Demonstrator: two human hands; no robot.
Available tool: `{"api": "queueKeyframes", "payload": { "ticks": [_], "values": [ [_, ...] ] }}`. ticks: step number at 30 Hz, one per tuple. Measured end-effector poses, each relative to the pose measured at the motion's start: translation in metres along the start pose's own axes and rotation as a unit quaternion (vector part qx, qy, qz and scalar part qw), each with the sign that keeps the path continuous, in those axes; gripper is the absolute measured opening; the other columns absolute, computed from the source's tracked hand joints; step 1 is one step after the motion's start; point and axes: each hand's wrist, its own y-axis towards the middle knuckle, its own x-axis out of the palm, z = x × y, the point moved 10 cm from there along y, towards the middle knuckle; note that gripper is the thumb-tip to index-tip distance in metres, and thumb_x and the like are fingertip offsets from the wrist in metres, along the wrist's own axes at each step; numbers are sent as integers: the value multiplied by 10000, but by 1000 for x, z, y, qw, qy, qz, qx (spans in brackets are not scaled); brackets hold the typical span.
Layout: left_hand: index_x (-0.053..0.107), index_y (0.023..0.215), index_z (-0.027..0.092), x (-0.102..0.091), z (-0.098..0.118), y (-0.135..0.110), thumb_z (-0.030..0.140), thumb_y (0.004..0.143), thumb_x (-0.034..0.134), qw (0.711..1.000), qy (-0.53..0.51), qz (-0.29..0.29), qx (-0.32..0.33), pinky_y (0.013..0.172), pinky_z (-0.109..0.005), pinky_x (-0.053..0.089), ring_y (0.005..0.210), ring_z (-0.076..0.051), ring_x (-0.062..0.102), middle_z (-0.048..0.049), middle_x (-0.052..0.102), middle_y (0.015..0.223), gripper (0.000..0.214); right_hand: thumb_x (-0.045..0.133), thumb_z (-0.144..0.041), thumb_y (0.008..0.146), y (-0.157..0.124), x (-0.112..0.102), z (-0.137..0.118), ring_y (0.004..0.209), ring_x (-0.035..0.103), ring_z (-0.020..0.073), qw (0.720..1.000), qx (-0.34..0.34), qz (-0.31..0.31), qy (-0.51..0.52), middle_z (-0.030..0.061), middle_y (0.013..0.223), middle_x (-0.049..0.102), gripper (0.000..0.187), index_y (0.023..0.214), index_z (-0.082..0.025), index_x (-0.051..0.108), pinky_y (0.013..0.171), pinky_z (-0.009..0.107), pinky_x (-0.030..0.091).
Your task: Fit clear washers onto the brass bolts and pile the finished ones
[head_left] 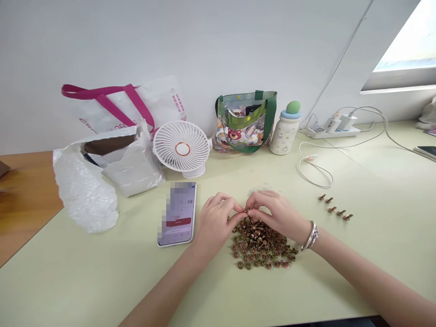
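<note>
My left hand (pixel 218 218) and my right hand (pixel 272 211) meet over a heap of brass-coloured flanged bolts (pixel 260 238). Thumb and forefinger of each hand pinch at the same spot, on a small bolt (pixel 247 211) mostly hidden by the fingertips. Along the near side of the heap, bolts stand on their heads or lie loose in rough rows. Just behind my right hand is a scatter of small clear pieces (pixel 264 187), too small to make out. Several more bolts (pixel 332 209) lie apart on the right.
Left of my left hand lies a phone (pixel 179 215). A white fan (pixel 182 147), an opened white bubble bag (pixel 91 190), a tote bag (pixel 163 100), a green-trimmed bag (pixel 243 125) and a bottle (pixel 285 134) stand behind. A power strip (pixel 332 132) with cables sits at the back right.
</note>
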Motion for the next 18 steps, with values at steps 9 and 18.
{"api": "queueKeyframes", "payload": {
  "ticks": [9, 18],
  "values": [
    [546, 782, 216, 0, -4, 0, 381, 845, 519, 1000, 1, -3, -15, 771, -309, 366, 856, -164, 520, 24, 618, 823, 180, 502, -218, 860, 0, 2, 1, 646, 586, 140, 999, 18, -7, 51, -35, 606, 639, 35, 869, -206, 534, 694, 283, 432],
    [563, 857, 241, -3, -5, 1, 378, 848, 514, 999, -1, -1, -38, 778, -306, 379, 869, -161, 520, 40, 634, 853, 146, 495, -259, 875, -2, -3, -4, 715, 581, 158, 998, -19, 37, -46, 0, 732, 635, 56, 865, -205, 507, 681, 290, 426]
  ]
}}
